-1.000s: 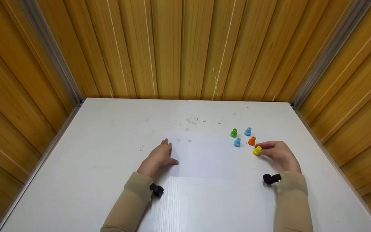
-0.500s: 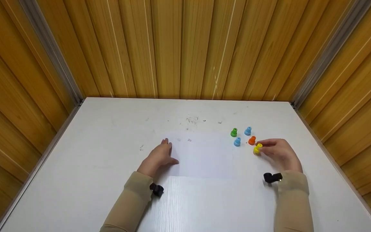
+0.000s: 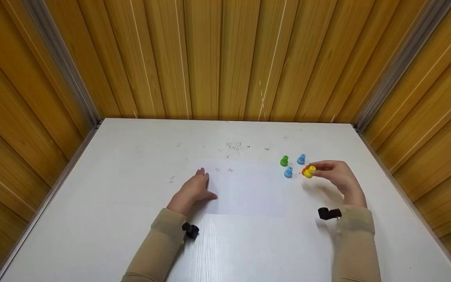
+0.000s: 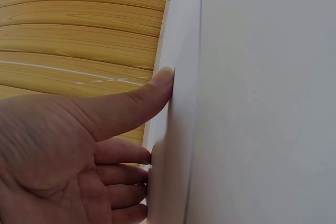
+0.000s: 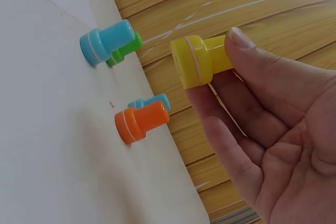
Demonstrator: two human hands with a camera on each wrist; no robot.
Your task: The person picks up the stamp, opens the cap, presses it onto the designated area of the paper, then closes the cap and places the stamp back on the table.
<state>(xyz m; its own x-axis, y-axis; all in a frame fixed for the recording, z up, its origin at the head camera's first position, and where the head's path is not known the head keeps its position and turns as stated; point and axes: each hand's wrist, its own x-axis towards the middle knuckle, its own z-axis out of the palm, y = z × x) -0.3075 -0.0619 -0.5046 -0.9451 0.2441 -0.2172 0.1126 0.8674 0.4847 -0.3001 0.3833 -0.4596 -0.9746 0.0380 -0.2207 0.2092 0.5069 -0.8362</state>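
My right hand (image 3: 339, 178) pinches a yellow toy stamp (image 3: 310, 171) between thumb and fingers, raised off the table; its flat base faces down and left in the right wrist view. Below it stands an orange stamp (image 5: 137, 123), partly hidden behind the yellow one in the head view. A green stamp (image 3: 284, 161) and two blue stamps, one nearer (image 3: 288, 172) and one farther (image 3: 301, 159), stand upright close by. My left hand (image 3: 194, 190) rests with fingers extended at the left edge of a white sheet of paper (image 3: 249, 192), its thumb on the sheet.
The white table (image 3: 131, 219) carries dark smudges (image 3: 233, 146) beyond the paper. Wood-patterned panels (image 3: 233, 58) rise at the back and both sides. A small black camera sits at each wrist, one on the right (image 3: 329, 213) and one on the left (image 3: 190, 230).
My right hand has lifted the yellow stamp off the table and moved it slightly away from me, so it now overlaps the orange one. The left hand and the paper have stayed put.
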